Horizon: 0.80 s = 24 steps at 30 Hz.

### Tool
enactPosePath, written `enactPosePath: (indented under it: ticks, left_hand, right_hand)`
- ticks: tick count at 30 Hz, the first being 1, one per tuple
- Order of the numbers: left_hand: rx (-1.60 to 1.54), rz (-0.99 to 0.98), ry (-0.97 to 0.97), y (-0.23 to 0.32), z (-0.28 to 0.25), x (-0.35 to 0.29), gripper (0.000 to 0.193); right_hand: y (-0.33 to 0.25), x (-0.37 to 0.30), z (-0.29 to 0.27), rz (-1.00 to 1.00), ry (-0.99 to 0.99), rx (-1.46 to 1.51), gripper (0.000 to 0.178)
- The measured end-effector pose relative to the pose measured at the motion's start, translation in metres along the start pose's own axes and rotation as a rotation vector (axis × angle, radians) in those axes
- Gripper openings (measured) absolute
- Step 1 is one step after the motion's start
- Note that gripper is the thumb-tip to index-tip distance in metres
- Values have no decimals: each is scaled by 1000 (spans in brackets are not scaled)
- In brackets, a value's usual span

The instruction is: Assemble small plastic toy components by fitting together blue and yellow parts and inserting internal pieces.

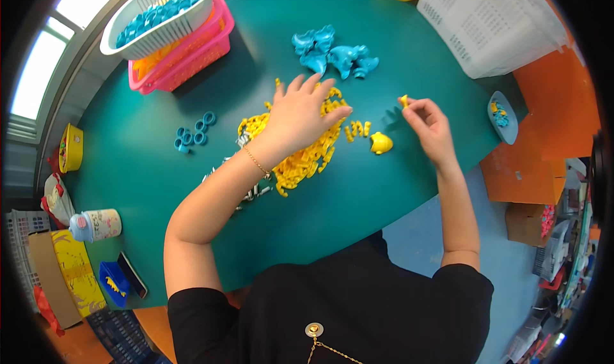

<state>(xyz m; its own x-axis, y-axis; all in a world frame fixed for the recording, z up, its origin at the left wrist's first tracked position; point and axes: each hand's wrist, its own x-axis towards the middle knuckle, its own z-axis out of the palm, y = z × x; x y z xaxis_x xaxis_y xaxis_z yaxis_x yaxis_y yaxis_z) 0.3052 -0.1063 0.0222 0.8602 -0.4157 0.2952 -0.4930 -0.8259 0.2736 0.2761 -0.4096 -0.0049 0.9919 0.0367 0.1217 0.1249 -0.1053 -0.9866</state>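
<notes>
My left hand (pixel 302 113) reaches over a heap of small yellow plastic parts (pixel 306 166), its fingers spread and nothing seen in them. Its fingertips point toward a cluster of glossy blue plastic pieces (pixel 344 58) farther back. To the right, my right hand (pixel 430 127) pinches a small yellow plastic part (pixel 404 101) between thumb and fingers, raised off the table. Between the hands lie a rounded yellow shell piece (pixel 381 143) and a short row of small yellow parts (pixel 357 131). Small silvery pieces (pixel 254 193) lie partly under my left forearm.
Blue rings (pixel 199 137) sit left of the heap. A grey basket of blue parts (pixel 115 35) rests on a pink basket (pixel 225 44) at the back left. At right are a white basket (pixel 476 25) and a small dish (pixel 508 127). A bottle (pixel 102 225) and phone (pixel 132 276) lie left.
</notes>
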Motion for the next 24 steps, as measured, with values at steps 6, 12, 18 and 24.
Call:
enactPosePath:
  ticks: [6,12,18,24]
  left_hand:
    - [-17,-235,-83,-32,1,-10,74]
    - [-484,-119,-311,-22,-11,-14,53]
    - [-459,-42,-268,-24,-42,-38,44]
    - [-283,137,-132,-7,-92,-41,37]
  right_hand:
    - [11,-10,50,-90,-293,-173,9]
    - [-2,-12,79,-60,-528,-85,16]
    - [-40,20,-4,-264,41,-298,14]
    - [-13,-1,-231,-17,737,-1035,20]
